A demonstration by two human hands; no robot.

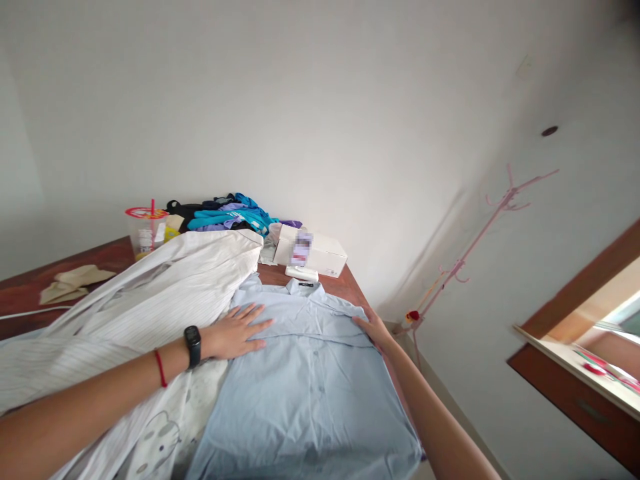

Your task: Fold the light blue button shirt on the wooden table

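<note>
A light blue button-up shirt [310, 387] lies front up on the table, its collar [303, 287] pointing away from me. My left hand [239, 332] rests flat on the shirt's left upper part with the fingers spread. At the right shoulder edge, my right hand [373, 327] touches the fabric; its thumb and a finger lie on or along the edge, and the other fingers are partly hidden. To the left, a white striped garment [185, 287] is spread out beside the blue shirt. Below my left arm a pale cloth with a cartoon print [163, 433] shows.
At the back of the brown table [117, 257] are a pile of dark and blue clothes [230, 215], a plastic cup with a red straw [143, 233], a white box [325, 252] and a propped phone [301, 248]. A pink coat rack [475, 243] stands right.
</note>
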